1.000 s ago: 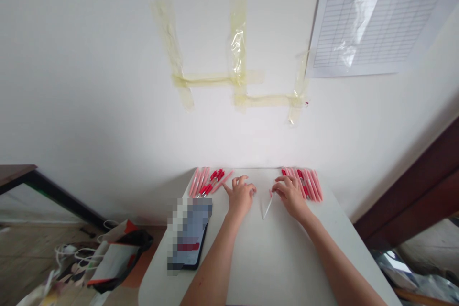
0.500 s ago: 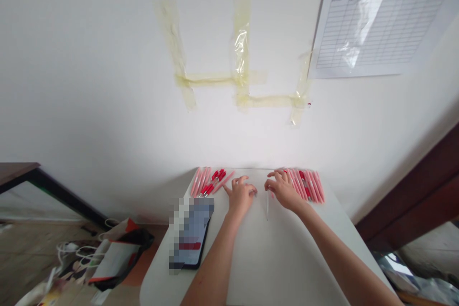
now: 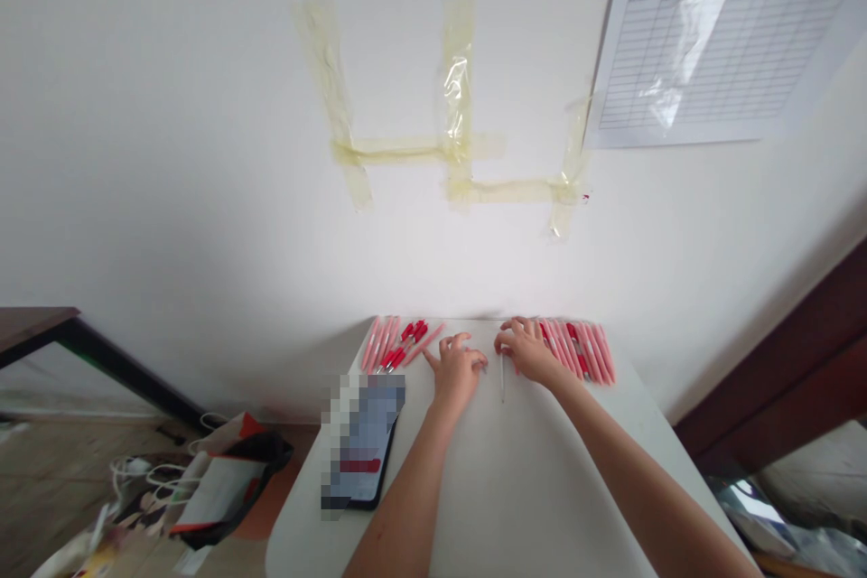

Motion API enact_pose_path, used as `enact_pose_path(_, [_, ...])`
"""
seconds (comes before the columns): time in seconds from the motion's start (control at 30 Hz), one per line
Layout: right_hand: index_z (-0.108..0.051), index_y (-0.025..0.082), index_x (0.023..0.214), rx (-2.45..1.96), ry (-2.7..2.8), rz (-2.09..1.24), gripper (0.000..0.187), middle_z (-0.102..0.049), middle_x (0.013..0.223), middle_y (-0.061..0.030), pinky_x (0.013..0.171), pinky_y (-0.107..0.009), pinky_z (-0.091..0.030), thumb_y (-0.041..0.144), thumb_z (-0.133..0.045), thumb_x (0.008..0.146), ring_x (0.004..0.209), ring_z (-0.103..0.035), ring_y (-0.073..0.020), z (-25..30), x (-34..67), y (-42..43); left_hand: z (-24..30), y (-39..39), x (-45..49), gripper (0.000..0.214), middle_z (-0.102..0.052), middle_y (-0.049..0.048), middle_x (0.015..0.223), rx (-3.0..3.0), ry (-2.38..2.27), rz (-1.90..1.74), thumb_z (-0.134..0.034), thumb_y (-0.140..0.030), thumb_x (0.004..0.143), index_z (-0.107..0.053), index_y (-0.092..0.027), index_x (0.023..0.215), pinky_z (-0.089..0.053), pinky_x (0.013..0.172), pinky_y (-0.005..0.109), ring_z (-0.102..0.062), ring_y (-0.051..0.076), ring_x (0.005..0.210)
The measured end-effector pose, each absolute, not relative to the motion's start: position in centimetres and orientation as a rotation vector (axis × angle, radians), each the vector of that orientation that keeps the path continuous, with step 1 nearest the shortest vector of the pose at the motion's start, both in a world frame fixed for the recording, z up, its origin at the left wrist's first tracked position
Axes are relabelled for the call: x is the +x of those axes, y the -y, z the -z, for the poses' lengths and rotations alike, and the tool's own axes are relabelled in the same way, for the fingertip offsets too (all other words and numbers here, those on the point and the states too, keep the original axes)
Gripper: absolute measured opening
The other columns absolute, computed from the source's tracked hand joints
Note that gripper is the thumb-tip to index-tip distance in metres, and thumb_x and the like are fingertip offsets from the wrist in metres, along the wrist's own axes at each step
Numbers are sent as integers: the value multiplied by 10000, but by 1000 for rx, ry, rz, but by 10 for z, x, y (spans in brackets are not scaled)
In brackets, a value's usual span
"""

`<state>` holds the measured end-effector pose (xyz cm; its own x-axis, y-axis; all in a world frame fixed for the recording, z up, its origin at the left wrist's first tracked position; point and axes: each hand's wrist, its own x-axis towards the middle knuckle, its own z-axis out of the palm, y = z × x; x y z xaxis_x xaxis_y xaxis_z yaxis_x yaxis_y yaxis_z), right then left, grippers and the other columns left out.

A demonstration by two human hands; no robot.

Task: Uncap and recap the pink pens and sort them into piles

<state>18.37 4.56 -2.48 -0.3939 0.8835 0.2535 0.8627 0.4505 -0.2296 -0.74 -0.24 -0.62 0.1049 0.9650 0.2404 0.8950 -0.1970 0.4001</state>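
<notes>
My left hand (image 3: 458, 369) rests on the white table (image 3: 515, 488) with its fingers curled and its forefinger stretched toward a pile of pink pen barrels and red-capped pens (image 3: 396, 344). My right hand (image 3: 526, 349) pinches the top end of a thin white refill (image 3: 502, 377), which points back toward me. Just right of that hand, a row of pink pens (image 3: 582, 350) lies along the table's far edge.
A tablet (image 3: 362, 442) lies flat at the table's left edge. The white wall stands right behind the table with strips of yellowed tape (image 3: 455, 122) and a printed chart (image 3: 718, 41). Bags and cables (image 3: 203, 492) sit on the floor to the left. Dark wooden furniture (image 3: 786, 370) is at right.
My right hand slid left and toward the wall with the white refill, which turned from slanted to nearly straight. My left hand stayed where it was.
</notes>
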Motion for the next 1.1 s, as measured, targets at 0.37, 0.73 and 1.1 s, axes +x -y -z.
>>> enact_pose_path(0.37, [-687, 315, 1007, -1472, 2339, -22, 259, -521, 1267, -63, 1047, -562, -302, 193, -473, 928, 1288, -336, -290, 30, 183, -45, 3, 3, -6, 176, -536, -28, 1383, 2210, -1939, -624, -675, -240, 820, -754, -384, 882, -81, 1089, 757, -377, 288, 1286])
enact_pose_path(0.73, [-647, 330, 1154, -1420, 2257, 59, 281, -558, 1219, -71, 1041, -513, -353, 251, -467, 953, 1234, -409, -281, 22, 199, -21, 6, 1, -15, 225, -523, 8, 1389, 2177, -1934, -668, -680, -230, 806, -731, -360, 981, -127, 1105, 728, -380, 297, 1307])
enact_pose_path(1.1, [-638, 291, 1137, -1439, 2071, 148, 242, -598, 1180, -67, 1033, -494, -379, 311, -475, 959, 1180, -463, -274, 36, 222, 9, 0, 2, -22, 50, -564, 29, 1326, 2123, -2007, -730, -681, -263, 806, -710, -280, 843, -162, 1094, 717, -376, 299, 1317])
